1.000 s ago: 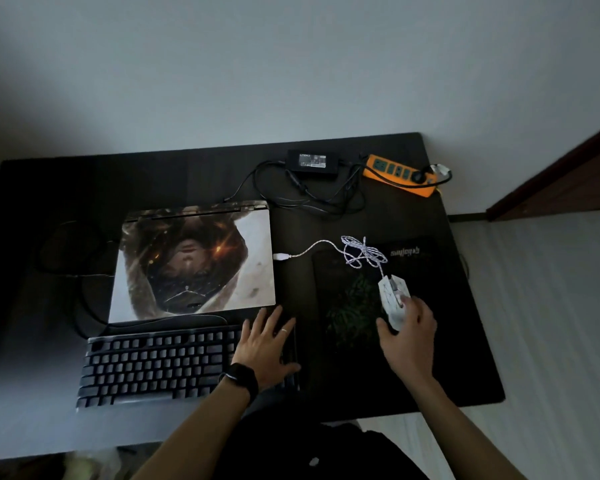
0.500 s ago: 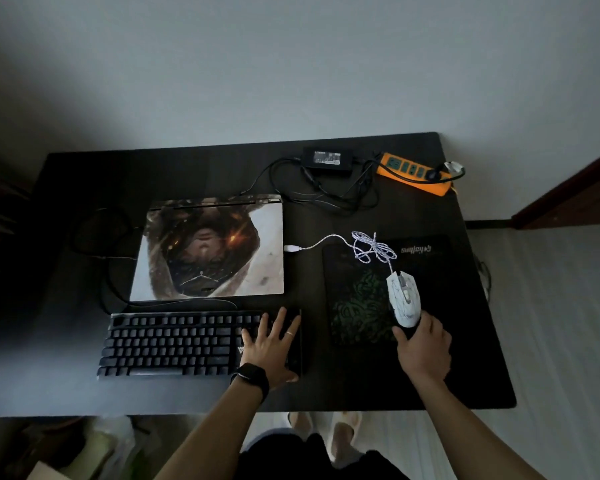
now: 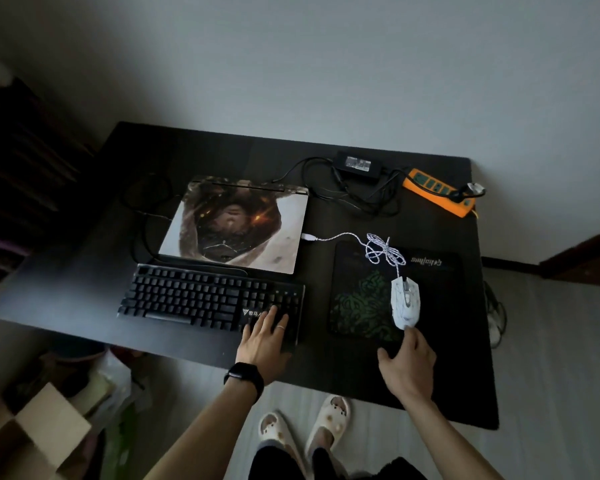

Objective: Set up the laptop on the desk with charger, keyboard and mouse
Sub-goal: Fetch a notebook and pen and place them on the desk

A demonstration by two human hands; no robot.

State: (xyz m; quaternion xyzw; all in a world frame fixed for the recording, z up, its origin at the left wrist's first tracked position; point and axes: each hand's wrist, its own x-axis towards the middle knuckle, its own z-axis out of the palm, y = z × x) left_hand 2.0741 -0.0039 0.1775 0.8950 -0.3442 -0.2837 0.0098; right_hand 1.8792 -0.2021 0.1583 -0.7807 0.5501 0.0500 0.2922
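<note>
- The laptop (image 3: pixel 236 225) sits lid shut around the middle of the desk (image 3: pixel 84 265), a bit toward the left edge. That leaves room in front of it and to its right for the other gear.
- The keyboard (image 3: pixel 201 297) lies right in front of the laptop, along the near edge, so pretty much in typing position.
- The left hand (image 3: pixel 265 341) lies flat on the keyboard's right end with the fingers straight. It's not gripping anything; looks like it's steadying or nudging the keyboard square.
- The mouse (image 3: pixel 405 303) sits on the mouse pad (image 3: pixel 361 306) toward the right edge.
- The right hand (image 3: pixel 407 365) is loose, with its fingertips just at the mouse's back end and not wrapped around it.
- The mouse cable is bunched at the pad's far side. Its plug (image 3: pixel 309 238) ends right beside the laptop's right side, but I can't tell if it's actually seated.
- The charger (image 3: pixel 359 164) is at the far edge, and the power strip (image 3: pixel 439 190) is in the far right corner, close to the wall.
- It's really dim. The charger cords are a dark tangle on a dark desk, so whether the laptop has power is anyone's guess, and the same goes for the keyboard lead.
</note>
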